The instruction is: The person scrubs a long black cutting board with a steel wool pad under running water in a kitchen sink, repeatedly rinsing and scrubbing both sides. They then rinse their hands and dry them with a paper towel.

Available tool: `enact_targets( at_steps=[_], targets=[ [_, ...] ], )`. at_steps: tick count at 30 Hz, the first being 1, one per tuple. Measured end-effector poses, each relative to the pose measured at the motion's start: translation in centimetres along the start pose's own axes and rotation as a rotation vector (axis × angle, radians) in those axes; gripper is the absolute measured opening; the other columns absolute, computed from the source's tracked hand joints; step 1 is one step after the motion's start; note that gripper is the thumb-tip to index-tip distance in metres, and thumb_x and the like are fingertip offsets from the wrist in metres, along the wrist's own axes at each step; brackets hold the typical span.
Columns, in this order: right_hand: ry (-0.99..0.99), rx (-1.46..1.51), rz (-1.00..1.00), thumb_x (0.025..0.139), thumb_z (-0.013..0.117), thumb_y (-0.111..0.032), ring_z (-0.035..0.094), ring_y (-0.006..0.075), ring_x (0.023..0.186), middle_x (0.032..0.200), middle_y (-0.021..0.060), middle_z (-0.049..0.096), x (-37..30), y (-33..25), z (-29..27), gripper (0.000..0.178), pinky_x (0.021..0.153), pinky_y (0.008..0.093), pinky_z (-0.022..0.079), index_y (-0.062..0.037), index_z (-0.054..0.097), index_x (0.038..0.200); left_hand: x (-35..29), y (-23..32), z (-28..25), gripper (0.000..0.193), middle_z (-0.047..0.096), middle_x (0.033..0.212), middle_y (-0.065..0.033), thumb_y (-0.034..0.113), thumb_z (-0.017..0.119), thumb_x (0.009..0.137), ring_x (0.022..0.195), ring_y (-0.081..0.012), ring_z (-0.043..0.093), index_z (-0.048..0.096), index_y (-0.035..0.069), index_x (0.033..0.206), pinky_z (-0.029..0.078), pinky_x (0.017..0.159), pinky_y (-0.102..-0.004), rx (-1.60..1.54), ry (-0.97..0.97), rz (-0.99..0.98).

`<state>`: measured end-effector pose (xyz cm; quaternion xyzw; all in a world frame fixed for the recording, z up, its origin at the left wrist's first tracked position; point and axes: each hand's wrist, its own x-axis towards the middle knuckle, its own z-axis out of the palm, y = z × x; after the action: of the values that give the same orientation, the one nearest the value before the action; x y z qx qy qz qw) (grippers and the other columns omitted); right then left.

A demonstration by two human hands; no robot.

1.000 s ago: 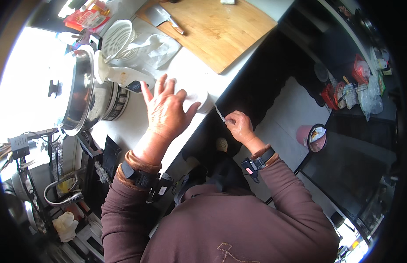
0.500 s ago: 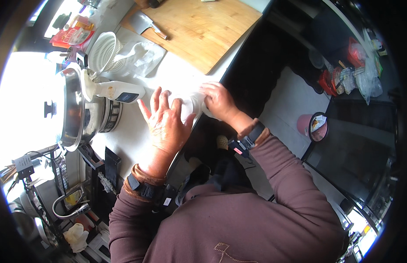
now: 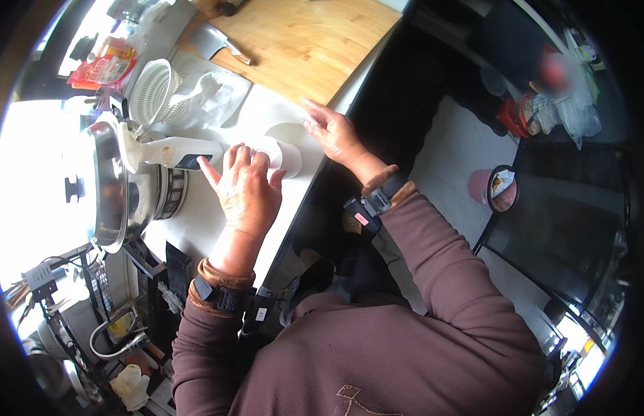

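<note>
A white roll, which looks like paper towel, lies on its side on the white counter. My left hand is at its left end, fingers curled over it and thumb against its near side, while one outer finger sticks out to the left. A loose white sheet rises from the far side of the roll. Its right edge meets the fingertips of my right hand, which pinch it. A white spray bottle lies just left of my left hand, beside a steel pot.
A wooden cutting board with a cleaver on it is at the back. A white plastic basket and a clear plastic bag stand before it. The lidded steel pot is at left. A pink bin stands on the floor.
My right hand has moved up and slightly left, drawing a loose sheet away from the roll. The left hand has shifted a little left and toward me. The roll now shows more.
</note>
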<state>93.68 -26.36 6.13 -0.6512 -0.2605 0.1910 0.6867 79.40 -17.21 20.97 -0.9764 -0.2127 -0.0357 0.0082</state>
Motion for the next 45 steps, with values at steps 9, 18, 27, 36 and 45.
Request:
enact_targets(
  at_steps=[9,18,27,36,45],
  targets=[
    [0.112,-0.324,-0.048,0.088,0.052,-0.003,0.064,0.0397,0.076,0.079,0.0195,0.064,-9.6,4.7,-5.0,0.015,0.064,0.0402,0.051,-0.0039,0.064,0.097,-0.2,-0.5,0.8,0.02,0.061,0.097,-0.0039,0.022,0.078,0.072,0.107,-0.0252,0.057,0.064,0.012,0.083,0.022,0.106,-0.0677,0.01,0.005,0.03],
    [0.352,-0.392,0.349,0.091,0.056,-0.003,0.065,0.0166,0.078,0.094,0.012,0.068,-22.5,1.6,-8.1,0.027,0.073,0.0292,0.052,-0.004,0.064,0.116,-0.8,-2.2,2.0,0.019,0.062,0.097,-0.003,0.026,0.076,0.074,0.108,-0.0246,0.057,0.067,0.013,0.085,0.021,0.107,-0.0673,-0.063,0.096,0.102],
    [-0.226,-0.933,0.103,0.082,0.07,-0.009,0.052,0.0388,0.123,0.146,0.0256,0.037,-6.0,-6.2,3.0,0.083,0.101,0.0417,0.047,-0.0147,0.024,0.151,-0.6,-2.0,1.4,0.021,0.064,0.097,-0.0018,0.028,0.078,0.074,0.107,-0.0236,0.059,0.067,0.013,0.083,0.021,0.108,-0.0667,-0.011,0.084,0.136],
    [0.152,-0.772,0.242,0.094,0.053,-0.014,0.066,0.0353,0.089,0.095,0.019,0.067,-8.3,0.1,4.0,0.017,0.077,0.0414,0.054,-0.0038,0.066,0.1,-0.2,-2.0,1.4,0.02,0.064,0.096,-0.0017,0.027,0.077,0.075,0.105,-0.0223,0.059,0.068,0.012,0.085,0.02,0.107,-0.068,0.013,0.046,0.154],
    [0.359,-0.53,0.407,0.078,0.054,0.008,0.066,0.0306,0.093,0.098,0.0176,0.068,-33.7,3.4,-3.1,0.034,0.085,0.0377,0.05,-0.0003,0.063,0.109,0.3,-1.7,1.0,0.025,0.066,0.101,-0.0028,0.034,0.077,0.075,0.108,-0.0232,0.059,0.071,0.014,0.089,0.023,0.107,-0.0654,0.006,0.069,0.211]
  ],
)
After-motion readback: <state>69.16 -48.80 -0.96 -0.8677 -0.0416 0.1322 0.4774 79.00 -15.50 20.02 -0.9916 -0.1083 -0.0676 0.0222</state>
